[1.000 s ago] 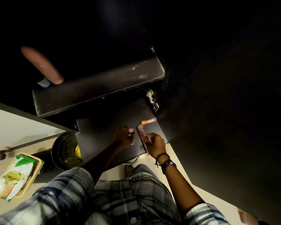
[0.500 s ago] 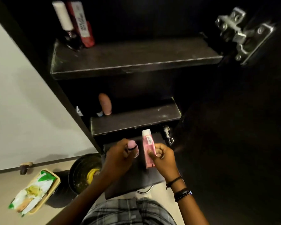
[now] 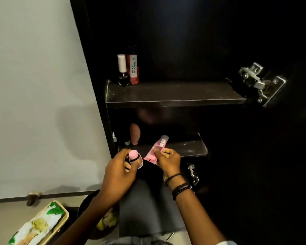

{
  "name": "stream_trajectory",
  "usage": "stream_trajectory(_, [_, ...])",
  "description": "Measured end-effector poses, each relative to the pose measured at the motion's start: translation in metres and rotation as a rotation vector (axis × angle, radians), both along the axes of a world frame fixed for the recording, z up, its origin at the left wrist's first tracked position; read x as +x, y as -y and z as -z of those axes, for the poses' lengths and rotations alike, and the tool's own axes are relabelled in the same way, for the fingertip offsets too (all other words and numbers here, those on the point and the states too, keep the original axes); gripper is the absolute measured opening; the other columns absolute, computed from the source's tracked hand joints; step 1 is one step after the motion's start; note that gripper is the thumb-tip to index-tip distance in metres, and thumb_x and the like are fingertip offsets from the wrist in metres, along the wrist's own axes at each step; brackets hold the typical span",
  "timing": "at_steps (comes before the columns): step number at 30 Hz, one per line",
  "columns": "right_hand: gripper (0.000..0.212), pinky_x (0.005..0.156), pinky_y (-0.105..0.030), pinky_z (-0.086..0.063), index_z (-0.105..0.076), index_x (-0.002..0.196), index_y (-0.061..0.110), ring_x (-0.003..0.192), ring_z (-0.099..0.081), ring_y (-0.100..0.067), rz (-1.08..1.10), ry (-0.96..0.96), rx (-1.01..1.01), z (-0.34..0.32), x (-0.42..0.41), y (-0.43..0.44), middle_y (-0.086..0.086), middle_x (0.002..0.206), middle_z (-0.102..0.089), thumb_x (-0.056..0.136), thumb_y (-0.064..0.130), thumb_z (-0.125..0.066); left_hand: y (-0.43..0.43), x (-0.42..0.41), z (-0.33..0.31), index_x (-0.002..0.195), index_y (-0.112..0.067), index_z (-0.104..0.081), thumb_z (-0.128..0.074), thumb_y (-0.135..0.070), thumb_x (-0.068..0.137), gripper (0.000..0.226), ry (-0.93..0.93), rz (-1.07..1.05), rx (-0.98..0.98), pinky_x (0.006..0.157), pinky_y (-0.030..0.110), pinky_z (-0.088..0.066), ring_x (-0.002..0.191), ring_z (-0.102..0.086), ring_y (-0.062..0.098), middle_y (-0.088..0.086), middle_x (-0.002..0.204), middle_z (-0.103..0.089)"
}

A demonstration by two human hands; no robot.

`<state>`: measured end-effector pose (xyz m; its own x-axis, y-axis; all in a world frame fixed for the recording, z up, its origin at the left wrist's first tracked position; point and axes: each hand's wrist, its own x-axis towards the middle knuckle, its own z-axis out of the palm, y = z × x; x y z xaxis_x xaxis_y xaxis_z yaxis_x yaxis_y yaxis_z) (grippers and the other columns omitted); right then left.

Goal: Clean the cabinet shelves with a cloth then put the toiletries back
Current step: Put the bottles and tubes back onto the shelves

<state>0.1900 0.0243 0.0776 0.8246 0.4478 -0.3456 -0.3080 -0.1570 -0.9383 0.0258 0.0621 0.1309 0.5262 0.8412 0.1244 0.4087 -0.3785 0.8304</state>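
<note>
Toiletries in both hands, head view only. Left hand is curled round a small pink-capped bottle, cap up. Right hand pinches a pink tube by its lower end, with the tip slanting up-right in front of the middle shelf. Both items are off any shelf, close together, just below that shelf's front edge.

Step in hand looks like put-back onto the middle shelf. Do one item at a time: tube first, since it already points in. Lift it over the front edge and lay it flat, or stand it on its cap so it won't roll. Then seat the bottle upright beside it.

A brown rounded bottle stands at the shelf's left rear with something small beside it, too dark to name, so go right of them, where the board is bare. Headroom is capped by the upper shelf; keep wrists low.

The upper shelf carries a white-capped bottle and a red Wild Stone can at far left.

The cabinet side panel crowds the left hand. A lower hinge sits just beside the right wrist and could snag it. An upper hinge is well apart.
</note>
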Motion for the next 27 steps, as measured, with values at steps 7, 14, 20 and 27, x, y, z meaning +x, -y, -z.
stream_trajectory(7, [0.005,0.074,-0.036,-0.056,-0.068,0.076,0.001,0.074,-0.066,-0.024,0.150,-0.010,-0.099,0.010,-0.005,-0.035,-0.015,0.081,-0.071,0.077,0.007,-0.069,-0.004,-0.006,-0.010,0.099,-0.042,-0.050,-0.068,-0.029,0.082,0.028,0.017,-0.038,0.013,0.076,0.031,-0.055,0.081,-0.060,0.001,-0.018,0.088,-0.061])
stream_trajectory(14, [0.019,0.067,-0.039,-0.061,-0.068,0.080,0.000,0.046,-0.061,-0.016,0.081,-0.026,-0.111,-0.004,-0.006,-0.027,-0.013,0.071,-0.068,0.084,0.018,-0.067,-0.003,-0.010,-0.018,0.100,-0.040,-0.054,-0.070,-0.032,0.081,0.026,0.042,-0.043,0.037,0.071,0.033,-0.056,0.074,-0.060,0.006,-0.013,0.083,-0.062])
stream_trajectory(20, [0.013,0.055,-0.030,-0.057,-0.064,0.093,0.004,0.053,-0.061,-0.015,0.069,0.085,-0.063,-0.026,-0.007,0.003,-0.014,0.081,-0.069,0.083,0.011,-0.069,0.003,-0.007,-0.052,0.096,-0.050,-0.053,-0.071,-0.032,0.079,0.031,0.121,0.021,0.089,0.064,0.030,-0.055,0.069,-0.059,0.008,-0.009,0.078,-0.062])
stream_trajectory(27, [0.006,0.061,-0.025,-0.056,-0.069,0.088,0.011,0.068,-0.066,-0.016,-0.012,0.312,0.263,-0.103,-0.027,0.033,-0.008,0.079,-0.071,0.085,0.007,-0.067,0.011,0.007,-0.123,0.110,-0.040,-0.056,-0.069,-0.029,0.080,0.035,0.277,0.091,0.284,0.067,0.021,-0.054,0.079,-0.061,0.010,-0.011,0.089,-0.062])
